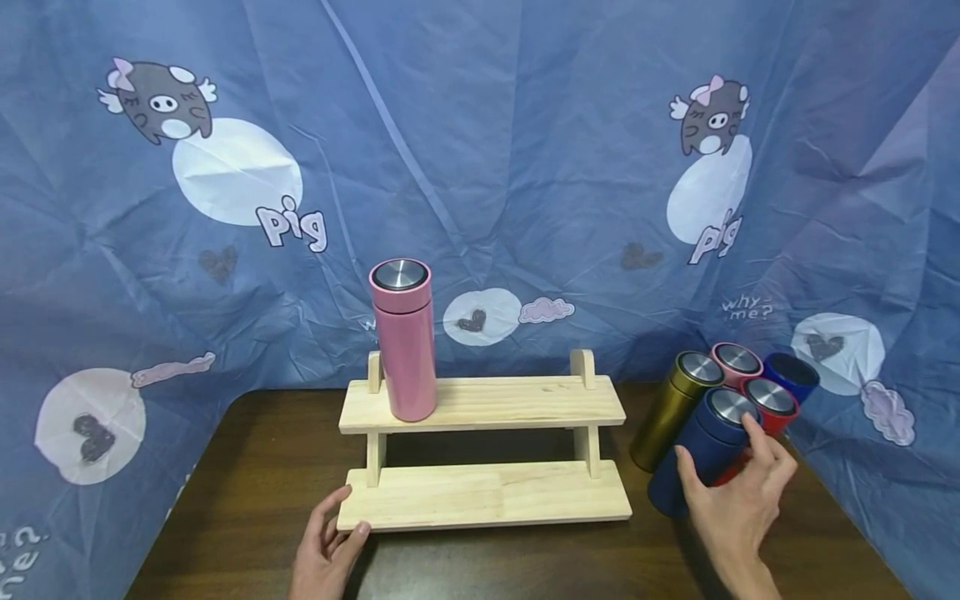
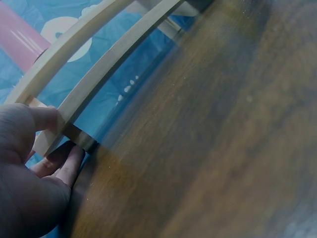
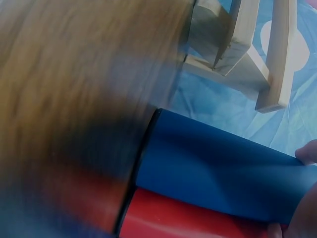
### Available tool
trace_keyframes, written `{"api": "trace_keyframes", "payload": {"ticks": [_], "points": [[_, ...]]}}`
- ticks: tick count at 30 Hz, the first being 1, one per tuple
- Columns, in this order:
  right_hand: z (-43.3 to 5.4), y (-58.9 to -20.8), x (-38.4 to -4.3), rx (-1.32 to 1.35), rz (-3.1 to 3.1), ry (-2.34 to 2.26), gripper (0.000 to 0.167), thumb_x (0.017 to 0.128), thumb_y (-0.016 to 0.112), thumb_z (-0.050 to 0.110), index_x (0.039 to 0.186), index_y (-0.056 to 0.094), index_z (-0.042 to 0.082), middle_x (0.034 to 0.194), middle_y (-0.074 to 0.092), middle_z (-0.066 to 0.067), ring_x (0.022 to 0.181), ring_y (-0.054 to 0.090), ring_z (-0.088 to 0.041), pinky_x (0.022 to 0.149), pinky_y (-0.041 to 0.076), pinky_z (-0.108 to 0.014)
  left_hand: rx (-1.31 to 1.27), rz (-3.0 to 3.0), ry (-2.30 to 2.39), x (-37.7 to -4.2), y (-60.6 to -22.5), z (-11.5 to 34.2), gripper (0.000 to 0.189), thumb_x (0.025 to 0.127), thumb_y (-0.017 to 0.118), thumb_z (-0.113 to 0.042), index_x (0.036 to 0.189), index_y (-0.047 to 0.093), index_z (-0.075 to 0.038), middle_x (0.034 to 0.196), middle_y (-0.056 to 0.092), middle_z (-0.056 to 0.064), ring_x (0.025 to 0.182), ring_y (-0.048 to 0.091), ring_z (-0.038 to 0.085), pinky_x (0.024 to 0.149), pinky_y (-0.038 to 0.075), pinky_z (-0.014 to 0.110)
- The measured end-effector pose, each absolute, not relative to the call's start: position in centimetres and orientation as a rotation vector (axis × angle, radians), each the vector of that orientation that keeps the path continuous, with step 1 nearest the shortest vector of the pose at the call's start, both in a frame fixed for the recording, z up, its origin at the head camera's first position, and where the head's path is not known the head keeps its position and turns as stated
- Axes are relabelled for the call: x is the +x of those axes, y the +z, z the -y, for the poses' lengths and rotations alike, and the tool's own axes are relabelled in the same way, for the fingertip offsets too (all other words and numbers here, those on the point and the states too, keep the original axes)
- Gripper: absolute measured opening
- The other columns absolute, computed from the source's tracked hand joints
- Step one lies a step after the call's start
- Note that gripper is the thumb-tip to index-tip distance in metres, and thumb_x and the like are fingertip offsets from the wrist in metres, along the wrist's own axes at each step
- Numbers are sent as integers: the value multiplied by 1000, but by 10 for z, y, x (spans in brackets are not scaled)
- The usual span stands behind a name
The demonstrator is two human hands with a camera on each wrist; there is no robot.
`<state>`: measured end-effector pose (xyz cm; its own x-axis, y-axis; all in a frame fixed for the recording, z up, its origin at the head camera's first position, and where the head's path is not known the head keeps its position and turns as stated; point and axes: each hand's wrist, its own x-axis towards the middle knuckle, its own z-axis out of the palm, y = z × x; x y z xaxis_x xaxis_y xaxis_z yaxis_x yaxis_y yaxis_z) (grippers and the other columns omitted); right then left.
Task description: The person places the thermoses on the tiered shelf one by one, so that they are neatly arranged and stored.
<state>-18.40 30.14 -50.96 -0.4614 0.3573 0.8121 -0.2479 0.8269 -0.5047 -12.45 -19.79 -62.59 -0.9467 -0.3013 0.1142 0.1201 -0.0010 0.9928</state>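
Observation:
A two-tier wooden rack (image 1: pixel 491 500) stands in the middle of the table. My left hand (image 1: pixel 326 542) pinches the left end of its lower board, thumb in front and fingers at the side; the left wrist view shows this grip (image 2: pixel 34 163) too. At the left of the upper board stands a pink thermos (image 1: pixel 407 358) with a steel-topped lid. To the right, my right hand (image 1: pixel 746 500) grips a dark blue thermos (image 1: pixel 690 462) near its top, thumb on one side. In the right wrist view that blue thermos (image 3: pixel 213 163) stands against a red one (image 3: pixel 173 218).
Around the held thermos cluster a gold thermos (image 1: pixel 660 421), another pink thermos (image 1: pixel 737 359), a red thermos (image 1: pixel 776 412) and a brighter blue one (image 1: pixel 795 375). A blue printed curtain (image 1: pixel 480 167) hangs behind the brown table (image 1: pixel 247 483).

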Motion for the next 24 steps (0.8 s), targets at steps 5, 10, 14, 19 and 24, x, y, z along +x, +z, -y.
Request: {"api": "trace_keyframes", "payload": {"ticks": [5,10,14,19,24], "points": [[-300,-510,-184,-100,1937,708,97,79,95,23,161,44,16,132,44,-36,103,55,-44,66,43,-64,200,1977,-2033,-125,-625,198,60,99,85,-8,153,59,-18,118,79,-7,105,74,4,88,59,16],[-301,-512,-186,-106,1938,706,95,80,94,28,160,43,17,130,44,-36,99,55,-45,66,42,-68,269,2019,-2005,-122,-614,194,59,100,84,-5,152,58,-17,119,79,-7,105,74,1,89,59,16],[-301,-513,-187,-107,1937,707,96,79,94,26,159,44,16,130,45,-37,97,55,-45,65,43,-69,233,2018,-2002,-117,-596,190,60,101,80,-1,154,54,-3,124,79,12,103,72,-1,87,57,15],[-299,-510,-185,-114,1941,707,97,77,95,20,160,45,16,130,46,-36,97,58,-42,66,45,-56,145,1965,-1998,-114,-593,187,58,100,78,3,152,53,3,119,79,8,101,72,-1,85,57,13],[-299,-509,-184,-108,1921,729,95,77,94,19,159,47,15,130,49,-35,98,57,-33,71,40,-36,197,2000,-1999,-115,-595,189,61,100,79,2,154,51,4,121,79,16,101,73,1,86,57,14]]}}
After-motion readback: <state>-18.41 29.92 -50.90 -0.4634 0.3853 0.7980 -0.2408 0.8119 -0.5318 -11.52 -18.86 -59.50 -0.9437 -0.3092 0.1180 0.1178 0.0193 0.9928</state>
